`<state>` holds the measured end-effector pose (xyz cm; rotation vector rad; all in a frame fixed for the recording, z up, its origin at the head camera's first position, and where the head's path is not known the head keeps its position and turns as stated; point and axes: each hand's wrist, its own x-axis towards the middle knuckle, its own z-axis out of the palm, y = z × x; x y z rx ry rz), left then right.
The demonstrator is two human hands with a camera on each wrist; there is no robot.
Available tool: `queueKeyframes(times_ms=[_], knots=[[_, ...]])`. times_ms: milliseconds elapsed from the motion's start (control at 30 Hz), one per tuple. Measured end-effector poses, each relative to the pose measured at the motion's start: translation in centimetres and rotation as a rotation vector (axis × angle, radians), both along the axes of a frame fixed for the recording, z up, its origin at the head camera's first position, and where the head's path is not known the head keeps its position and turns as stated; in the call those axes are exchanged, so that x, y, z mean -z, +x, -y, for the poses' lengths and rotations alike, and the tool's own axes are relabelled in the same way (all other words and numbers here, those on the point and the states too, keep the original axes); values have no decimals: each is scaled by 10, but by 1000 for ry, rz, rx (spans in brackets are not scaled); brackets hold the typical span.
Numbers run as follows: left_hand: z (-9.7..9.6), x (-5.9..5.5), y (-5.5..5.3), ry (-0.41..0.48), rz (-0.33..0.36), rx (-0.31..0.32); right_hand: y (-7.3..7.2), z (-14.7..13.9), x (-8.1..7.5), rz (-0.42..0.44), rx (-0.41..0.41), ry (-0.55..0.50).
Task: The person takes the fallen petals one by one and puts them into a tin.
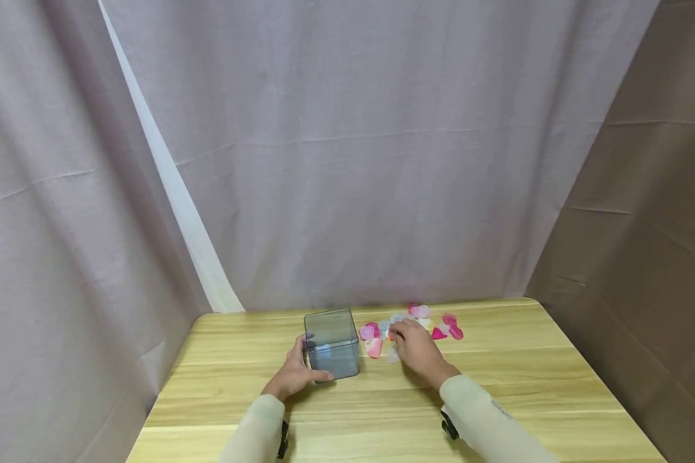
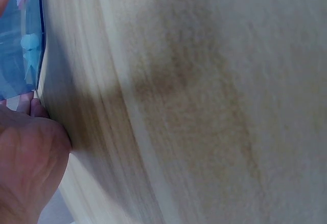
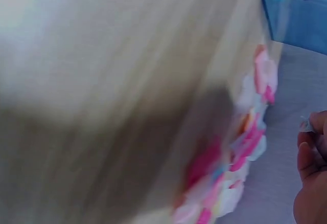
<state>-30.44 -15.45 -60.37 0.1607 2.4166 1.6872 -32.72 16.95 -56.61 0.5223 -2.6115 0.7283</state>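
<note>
A see-through grey-blue plastic box [image 1: 333, 347] sits tilted or upright on the table, I cannot tell which. My left hand [image 1: 295, 372] grips it from the left, thumb along the near side and fingers on the far left side. Pale blue and pinkish patches show through its wall [image 2: 20, 65] in the left wrist view. Over a scatter of artificial flower petals [image 1: 373, 348], my right hand [image 1: 419, 350] pinches a small pale petal [image 3: 306, 126] between thumb and fingertips. Part of the scatter is hidden behind this hand.
The petals, pink, white, yellowish and orange, spread right of the box near the back edge of the wooden table [image 1: 370, 427]. Magenta petals [image 1: 452, 326] lie farthest right. A grey-mauve curtain [image 1: 382, 193] hangs right behind the table.
</note>
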Motion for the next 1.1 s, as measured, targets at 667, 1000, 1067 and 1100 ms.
queueKeyframes(times_ms=[667, 1000, 1067, 1100], knots=[[-1, -5, 3, 5, 15, 6, -9, 99, -64, -136, -174, 35], [-1, -2, 1, 8, 54, -10, -19, 143, -60, 103, -239, 124], [-1, -4, 2, 8, 54, -9, -20, 147, -58, 145, -221, 121], [-1, -5, 3, 4, 54, -11, -20, 148, -58, 163, -212, 119]])
